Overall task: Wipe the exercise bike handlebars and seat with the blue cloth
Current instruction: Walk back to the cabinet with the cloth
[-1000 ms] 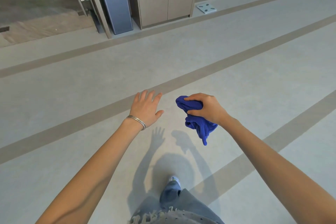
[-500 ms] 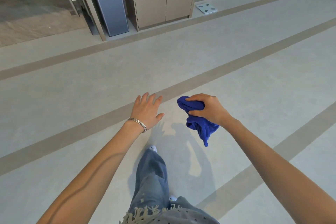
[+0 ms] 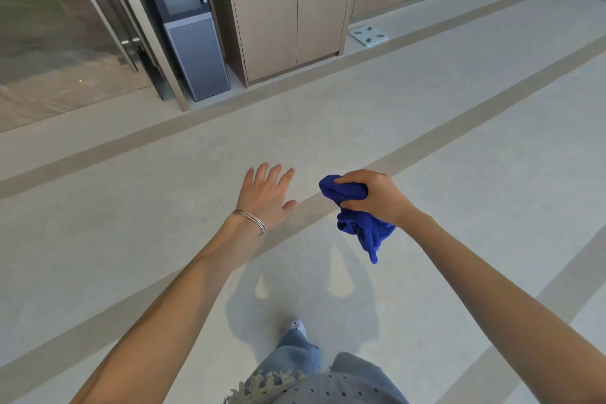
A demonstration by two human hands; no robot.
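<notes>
Now the person's right hand (image 3: 377,198) is squeezing a crumpled, bright blue cloth (image 3: 364,233). The fingers curl over the top of it, and a loose end hangs down under the fist. The cloth is up in the air over the pale grey floor (image 3: 131,207) with its darker stripes, and it touches nothing but that hand. The left hand (image 3: 265,197) is held out flat beside it, with the fingers straight and a bit spread, holding nothing. A thin silver bangle (image 3: 251,221) sits on that wrist. Both hands look just as they did half a second ago. What has changed is the room around them. The person has walked closer to the wall, so the tall grey water machine (image 3: 187,26) and the light wooden bin cabinet (image 3: 288,10) with two dark slots look bigger, and more of their tops show. A small white bathroom scale (image 3: 369,34) lies on the floor just right of the cabinet. Down low, a leg in blue jeans (image 3: 295,357) ends in a light shoe (image 3: 295,328), which does not reach as far forward as before.
</notes>
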